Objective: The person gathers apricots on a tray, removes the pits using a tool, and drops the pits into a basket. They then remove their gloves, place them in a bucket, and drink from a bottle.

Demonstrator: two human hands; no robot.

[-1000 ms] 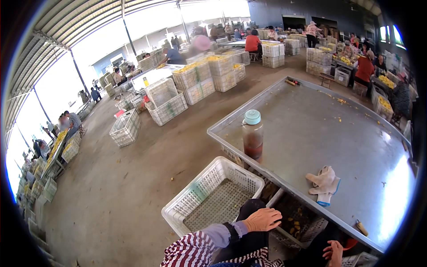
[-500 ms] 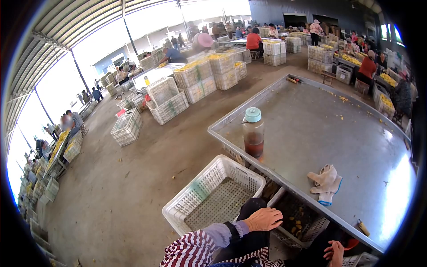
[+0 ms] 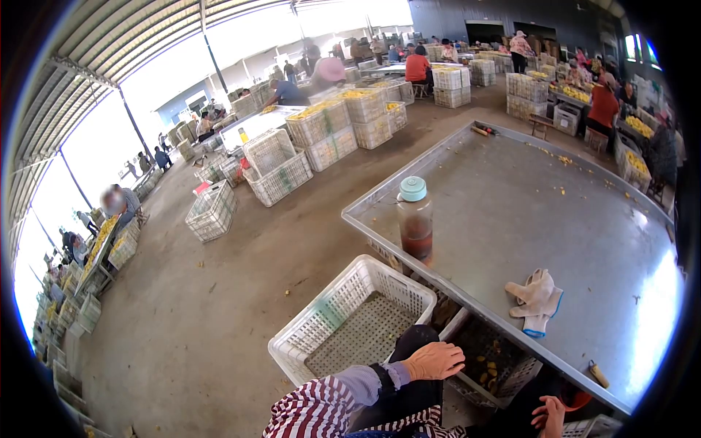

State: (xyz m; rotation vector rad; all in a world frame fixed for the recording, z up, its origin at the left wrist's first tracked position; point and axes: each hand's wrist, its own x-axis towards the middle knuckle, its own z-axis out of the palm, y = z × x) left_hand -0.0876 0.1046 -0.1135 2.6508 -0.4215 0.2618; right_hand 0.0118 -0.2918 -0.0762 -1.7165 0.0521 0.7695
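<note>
White plastic lattice made up the empty crate on the floor just off the tabletop's near left corner. It had kept its place over the last second, as had everything close by; only the view had drifted a little, and the distant workers had shifted. The left hand still lay flat on the dark-trousered knee, fingers together and relaxed, holding nothing, just beside the crate's near rim. The right hand showed only partly at the bottom of the view, fingers loosely parted; whether it held anything could not be told. Between the hands, under the tabletop's near edge, sat a dark crate with a few yellow pieces in it. On the tabletop, a bottle of brown liquid with a teal cap stood upright at the near left corner, and pale gloves lay crumpled by the near edge.
</note>
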